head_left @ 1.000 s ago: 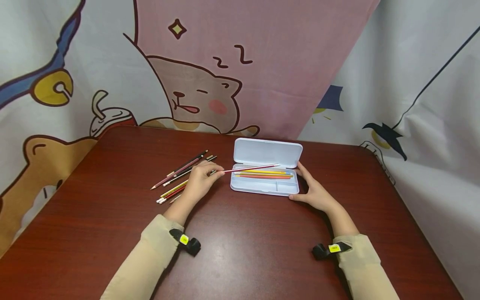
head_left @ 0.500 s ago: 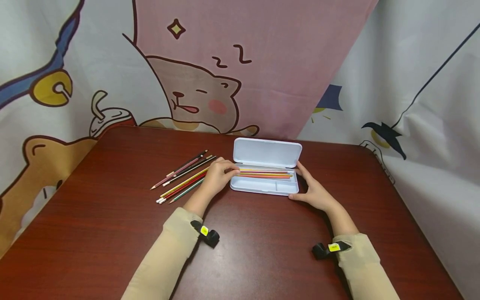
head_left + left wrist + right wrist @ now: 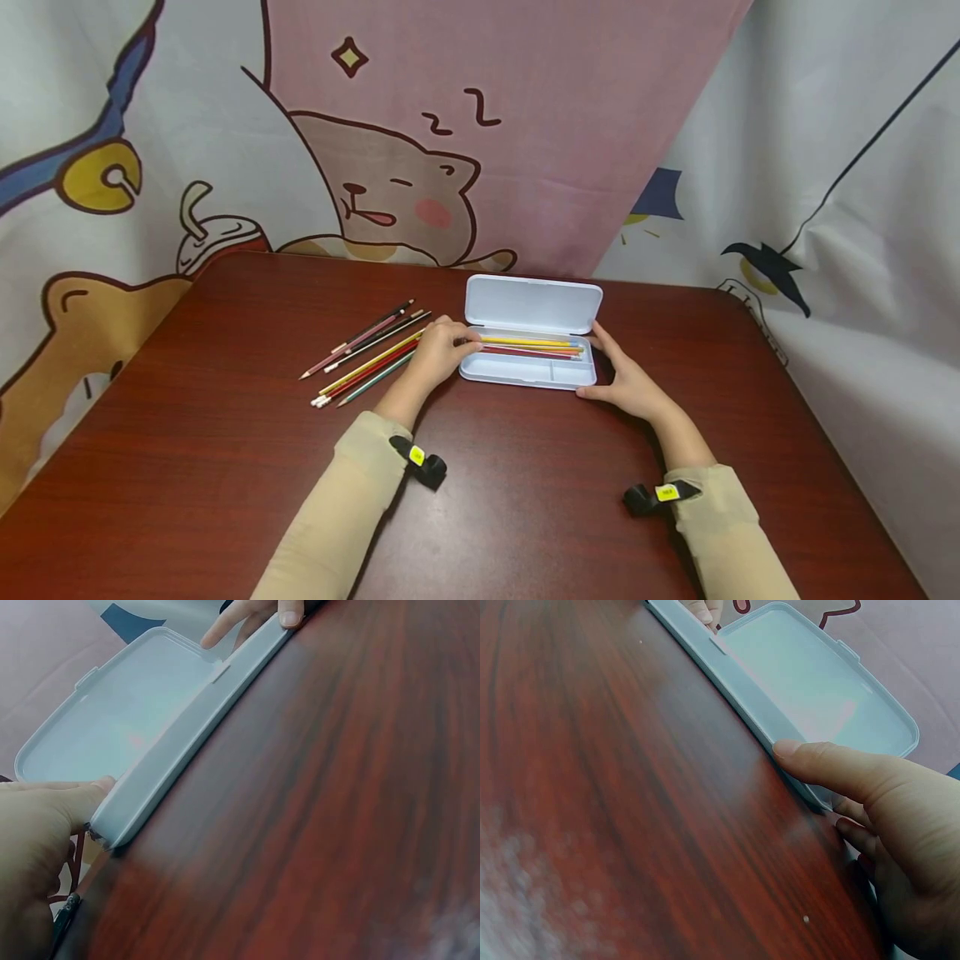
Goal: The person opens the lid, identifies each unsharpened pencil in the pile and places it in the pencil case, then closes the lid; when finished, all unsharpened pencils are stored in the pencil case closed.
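An open white plastic pencil case (image 3: 525, 379) lies on the table with its lid (image 3: 534, 304) tipped back. Several pencils are inside, among them a yellow pencil (image 3: 528, 341) and a dark red pencil (image 3: 525, 352). My left hand (image 3: 437, 354) is at the case's left end, pinching the dark red pencil's near end between thumb and fingers; its fingertips partly hide that end. At the right end my right hand (image 3: 633, 385) grips the case, thumb on the front wall and fingers behind. In the right wrist view its thumb (image 3: 817, 759) presses the case wall.
Left of the case, several loose pencils (image 3: 367, 372) lie slantwise on the brown table (image 3: 510, 483), partly covered by the left hand. A printed cloth (image 3: 555, 167) hangs behind the table's far edge.
My left hand has moved right, carrying the dark red pencil from above the case down into it, then shifted the pencil toward the front. My right hand has stayed on the case.
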A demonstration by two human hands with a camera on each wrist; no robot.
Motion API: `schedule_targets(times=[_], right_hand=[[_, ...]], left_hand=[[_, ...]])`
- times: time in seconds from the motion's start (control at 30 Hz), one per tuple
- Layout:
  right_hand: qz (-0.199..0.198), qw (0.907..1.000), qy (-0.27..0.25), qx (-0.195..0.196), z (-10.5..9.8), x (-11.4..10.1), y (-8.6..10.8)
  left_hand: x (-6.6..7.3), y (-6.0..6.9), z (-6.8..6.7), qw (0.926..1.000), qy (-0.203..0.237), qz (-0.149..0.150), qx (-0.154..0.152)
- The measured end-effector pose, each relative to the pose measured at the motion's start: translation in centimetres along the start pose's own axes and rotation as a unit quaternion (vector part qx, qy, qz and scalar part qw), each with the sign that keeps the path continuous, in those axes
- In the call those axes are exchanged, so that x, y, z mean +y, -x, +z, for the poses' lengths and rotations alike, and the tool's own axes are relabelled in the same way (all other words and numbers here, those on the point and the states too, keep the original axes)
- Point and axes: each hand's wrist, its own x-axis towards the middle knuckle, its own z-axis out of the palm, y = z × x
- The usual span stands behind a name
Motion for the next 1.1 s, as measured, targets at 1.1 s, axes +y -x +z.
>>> schedule_targets(times=[1.1], right_hand=[[0.005, 1.0000, -0.003, -0.004, -0.1, -0.2, 0.0]], left_hand=[[0.3, 3.6, -3.3, 0.9971, 0.005, 0.038, 0.066]])
